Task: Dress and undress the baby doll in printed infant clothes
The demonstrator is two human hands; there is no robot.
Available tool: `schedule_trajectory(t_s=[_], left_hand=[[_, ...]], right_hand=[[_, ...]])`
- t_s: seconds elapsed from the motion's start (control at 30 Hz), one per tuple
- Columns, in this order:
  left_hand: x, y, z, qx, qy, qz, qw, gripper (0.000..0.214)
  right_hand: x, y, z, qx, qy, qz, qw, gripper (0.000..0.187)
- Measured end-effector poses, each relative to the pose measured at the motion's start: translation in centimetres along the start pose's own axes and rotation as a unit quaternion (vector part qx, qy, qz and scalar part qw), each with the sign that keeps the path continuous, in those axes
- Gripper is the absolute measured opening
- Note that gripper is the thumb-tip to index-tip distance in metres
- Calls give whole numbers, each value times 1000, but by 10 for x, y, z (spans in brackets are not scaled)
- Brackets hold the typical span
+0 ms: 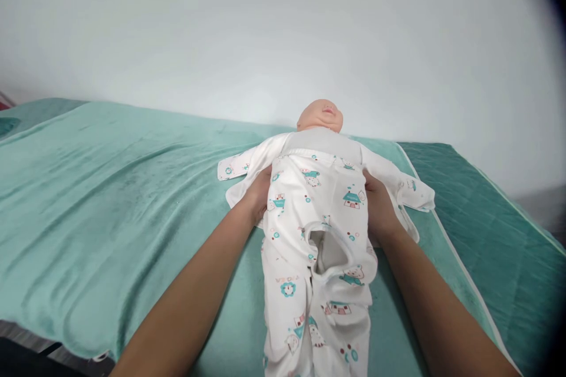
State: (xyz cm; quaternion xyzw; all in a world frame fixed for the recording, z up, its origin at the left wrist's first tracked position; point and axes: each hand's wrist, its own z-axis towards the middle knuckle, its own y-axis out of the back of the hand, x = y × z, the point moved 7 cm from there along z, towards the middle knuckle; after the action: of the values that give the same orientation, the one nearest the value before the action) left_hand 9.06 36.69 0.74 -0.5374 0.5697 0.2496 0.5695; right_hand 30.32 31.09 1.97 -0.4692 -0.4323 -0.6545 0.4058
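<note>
Forearms [201, 288] flank the pants [318, 200] on the doll [319, 116]; left hand [260, 193] and right hand [378, 203] contact its sides, fingertips hidden: grip cannot be determined.

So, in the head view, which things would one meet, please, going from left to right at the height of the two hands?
One sleeve end, left hand, printed trousers, right hand, the other sleeve end, dark green cover.

On the bed [499, 235], a blanket [110, 200] carries a doll [319, 118].
</note>
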Motion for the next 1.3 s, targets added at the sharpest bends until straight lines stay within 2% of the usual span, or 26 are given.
schedule_trajectory(t_s=[0.17,0.3,0.53,0.8,0.97,1.1,1.2,1.3], left_hand=[[-2,7,-1,-29,-46,41,998,37],[-2,8,1,-36,-57,58,996,33],[-6,1,-5,-23,-30,47,998,37],[-8,2,-4,37,-63,-31,997,47],[-8,8,-4,31,-60,-47,997,45],[-11,9,-5,31,-73,-42,996,38],[-13,13,-6,4,-92,-19,996,30],[-19,25,-8,-71,-134,29,988,24]], right_hand=[[7,2,-3,-31,52,-87,994,28],[8,6,-7,-62,29,-161,985,27],[8,7,-7,-70,16,-178,981,27],[-5,9,-5,-95,-34,-75,992,28],[-19,12,-2,-107,-53,15,993,32],[-21,14,-2,-117,-61,31,991,34],[-17,17,-3,-134,-51,1,990,33],[-5,23,-5,-177,-2,-62,982,28]])
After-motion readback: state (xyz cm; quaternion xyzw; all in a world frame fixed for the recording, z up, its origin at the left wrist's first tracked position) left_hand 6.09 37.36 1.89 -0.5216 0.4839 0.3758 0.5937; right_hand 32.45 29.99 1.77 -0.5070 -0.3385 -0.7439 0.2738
